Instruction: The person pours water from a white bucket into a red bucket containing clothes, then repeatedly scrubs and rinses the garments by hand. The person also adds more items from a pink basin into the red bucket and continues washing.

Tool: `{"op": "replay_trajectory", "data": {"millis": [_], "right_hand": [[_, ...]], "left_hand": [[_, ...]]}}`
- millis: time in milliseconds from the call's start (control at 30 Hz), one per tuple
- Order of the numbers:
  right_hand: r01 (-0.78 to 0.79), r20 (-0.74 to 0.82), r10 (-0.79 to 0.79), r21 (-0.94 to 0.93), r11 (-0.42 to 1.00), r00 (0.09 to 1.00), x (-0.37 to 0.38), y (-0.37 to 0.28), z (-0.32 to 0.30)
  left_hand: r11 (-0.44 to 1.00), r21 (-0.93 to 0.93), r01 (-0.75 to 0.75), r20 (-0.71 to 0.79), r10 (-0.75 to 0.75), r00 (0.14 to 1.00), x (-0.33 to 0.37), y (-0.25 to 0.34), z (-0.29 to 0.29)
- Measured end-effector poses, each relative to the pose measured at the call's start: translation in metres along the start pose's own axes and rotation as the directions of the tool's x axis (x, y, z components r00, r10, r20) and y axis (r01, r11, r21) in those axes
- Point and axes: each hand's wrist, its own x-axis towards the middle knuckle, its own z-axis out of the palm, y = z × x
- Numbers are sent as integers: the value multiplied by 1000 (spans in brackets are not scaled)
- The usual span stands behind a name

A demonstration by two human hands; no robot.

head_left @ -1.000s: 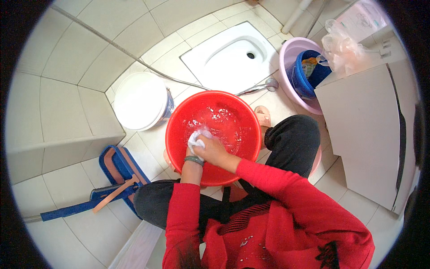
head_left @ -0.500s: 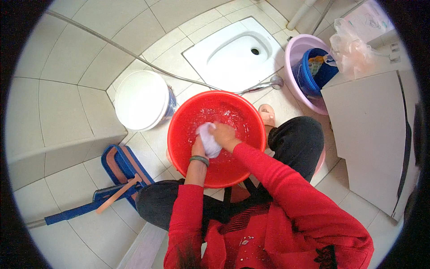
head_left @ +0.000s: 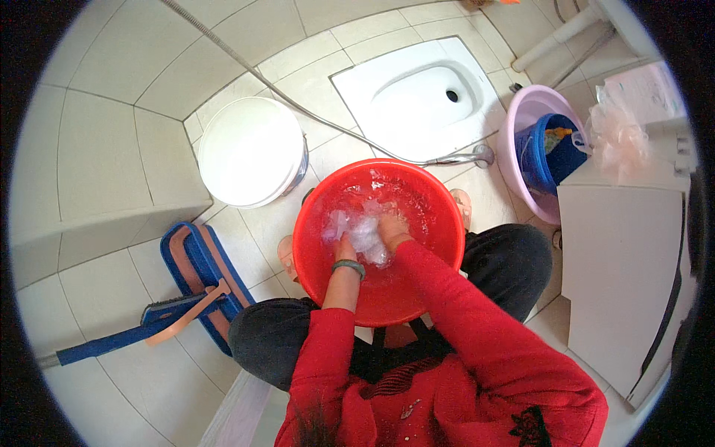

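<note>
A red basin point(head_left: 304, 261) of water stands between my knees. In it, a pale lavender-white cloth point(head_left: 366, 237) lies spread and partly under the rippling water. My left hand point(head_left: 347, 247), a dark bangle at its wrist, grips the cloth from the near left side. On the right side of the cloth my right hand point(head_left: 392, 228) is closed on it, with the fingers partly blurred by water and motion. Both hands are dipped into the basin.
A white bucket point(head_left: 249, 153) stands at the left, beyond a blue dustpan and broom point(head_left: 201, 276). A shower head point(head_left: 482, 156) with its hose lies before the squat toilet point(head_left: 387, 89). At right are a pink tub point(head_left: 509, 145) holding a blue bucket point(head_left: 547, 175), and a white cabinet point(head_left: 622, 253).
Both hands have lowered the bunched cloth into the water, where it now spreads out and the surface churns. The whole view has shifted slightly, with the basin appearing lower and more to the right.
</note>
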Motion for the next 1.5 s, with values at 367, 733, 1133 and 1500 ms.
{"op": "replay_trajectory", "data": {"millis": [367,733,1133,1500], "right_hand": [[194,-44,-278,820,538,959,-116,-83,-64],[165,-250,-113,196,967,962,-97,-82,-64],[-335,-207,332,19,942,920,-12,4,-42],[72,40,-83,221,973,996,1,-22,-15]], "left_hand": [[936,-281,210,390,-89,917,-36,38,12],[768,-616,173,486,198,851,-15,1,26],[797,-528,-293,-79,297,951,-51,12,46],[933,-298,203,-144,-254,956,-69,26,32]]}}
